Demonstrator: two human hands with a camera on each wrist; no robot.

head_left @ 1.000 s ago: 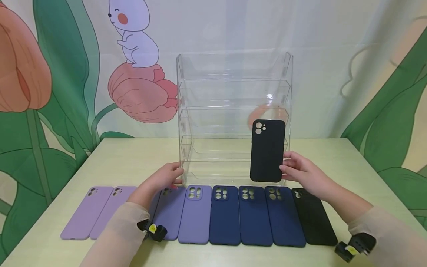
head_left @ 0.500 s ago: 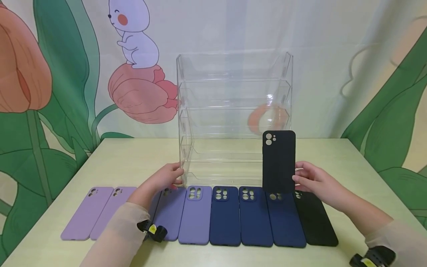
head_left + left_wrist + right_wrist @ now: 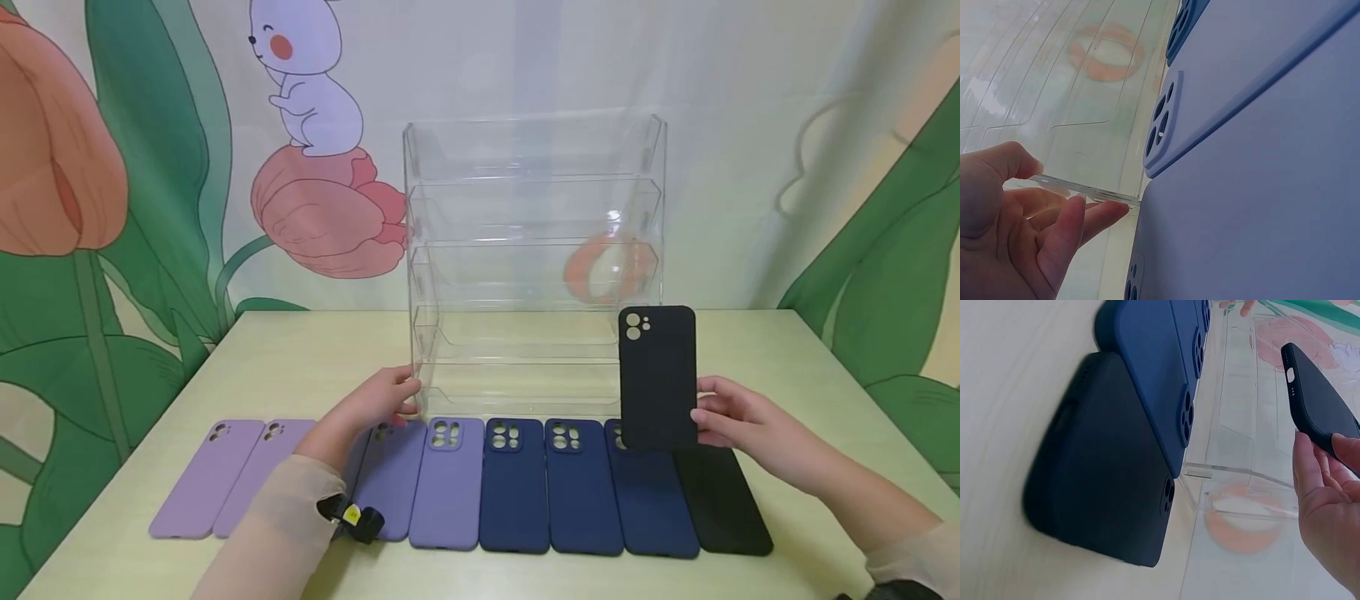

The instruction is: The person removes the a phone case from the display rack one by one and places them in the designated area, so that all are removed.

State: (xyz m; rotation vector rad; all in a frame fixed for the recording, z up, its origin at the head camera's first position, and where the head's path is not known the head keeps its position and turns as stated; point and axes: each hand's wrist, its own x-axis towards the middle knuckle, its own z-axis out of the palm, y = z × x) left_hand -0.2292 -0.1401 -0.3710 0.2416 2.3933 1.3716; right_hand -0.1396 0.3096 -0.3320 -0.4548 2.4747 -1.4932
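Note:
A black phone case (image 3: 657,379) stands upright in the air, its camera cutouts at the top left. My right hand (image 3: 742,417) pinches it by its right edge between thumb and fingers; the right wrist view shows the same phone case (image 3: 1322,397) tilted above the row. The clear tiered acrylic rack (image 3: 536,242) stands at the back of the table. Low on the rack's left side, my left hand (image 3: 384,396) grips the side panel, with thumb on one face and fingers on the other in the left wrist view (image 3: 1054,212).
In front of the rack lies a row of phone cases: light purple ones (image 3: 210,479) at left, navy ones (image 3: 514,487) in the middle, and a black one (image 3: 727,504) at right. My left forearm covers part of the row. A patterned curtain (image 3: 480,75) hangs behind the table.
My right hand has carried the black phone case rightward and down, from in front of the rack to over the row's right end. My left hand keeps its grip on the rack.

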